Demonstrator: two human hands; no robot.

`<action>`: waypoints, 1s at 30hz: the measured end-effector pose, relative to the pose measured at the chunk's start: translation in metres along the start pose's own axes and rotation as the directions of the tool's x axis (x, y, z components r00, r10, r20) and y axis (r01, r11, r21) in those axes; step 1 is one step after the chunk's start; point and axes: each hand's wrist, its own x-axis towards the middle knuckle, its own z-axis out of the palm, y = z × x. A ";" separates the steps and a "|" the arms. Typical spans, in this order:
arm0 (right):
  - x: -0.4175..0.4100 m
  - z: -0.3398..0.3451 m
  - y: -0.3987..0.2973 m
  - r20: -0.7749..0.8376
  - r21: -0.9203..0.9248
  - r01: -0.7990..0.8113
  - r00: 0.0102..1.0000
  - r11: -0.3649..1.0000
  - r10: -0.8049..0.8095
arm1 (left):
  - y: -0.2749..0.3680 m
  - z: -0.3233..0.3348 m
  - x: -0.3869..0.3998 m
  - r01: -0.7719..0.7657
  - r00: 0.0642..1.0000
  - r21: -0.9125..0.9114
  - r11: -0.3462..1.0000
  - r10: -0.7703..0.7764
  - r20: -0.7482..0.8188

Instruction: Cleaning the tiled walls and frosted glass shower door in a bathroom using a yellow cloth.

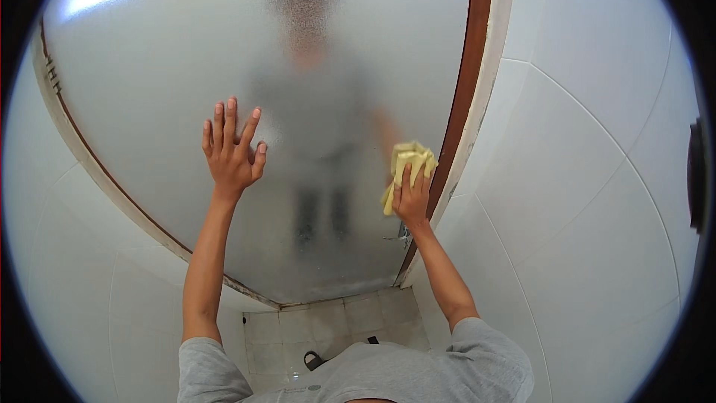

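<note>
A matte metallic door panel (330, 123) fills the view before me and shows a blurred reflection of a person. My left hand (232, 148) is raised at the panel's left middle, palm toward it, fingers spread and holding nothing. At the right, near the brown door edge, my right hand (413, 196) holds a bunched yellow cloth (413, 165) against the panel. Part of the cloth hangs down left of the hand. Just below my right wrist, a metal door handle (398, 238) shows, partly hidden by the wrist.
A brown strip (475, 39) runs down the door's right side beside a worn pale frame. Hinges (52, 74) show at the far left. Pale tiled walls (576, 179) stand on both sides. Below are floor tiles (363, 313) and a dark sandal (313, 360).
</note>
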 end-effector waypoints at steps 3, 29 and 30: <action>-0.011 0.005 -0.003 0.054 0.019 -0.059 0.997 0.998 0.058 | 0.000 -0.001 0.001 -0.001 1.000 0.003 1.000 0.001 0.009; -0.033 0.003 0.007 0.080 -0.015 -0.059 0.995 0.998 0.060 | 0.002 0.000 0.001 0.009 1.000 0.004 1.000 -0.009 -0.008; -0.023 0.003 0.002 0.067 0.003 -0.070 0.995 0.998 0.069 | 0.001 0.000 -0.001 0.010 1.000 0.014 1.000 -0.010 -0.004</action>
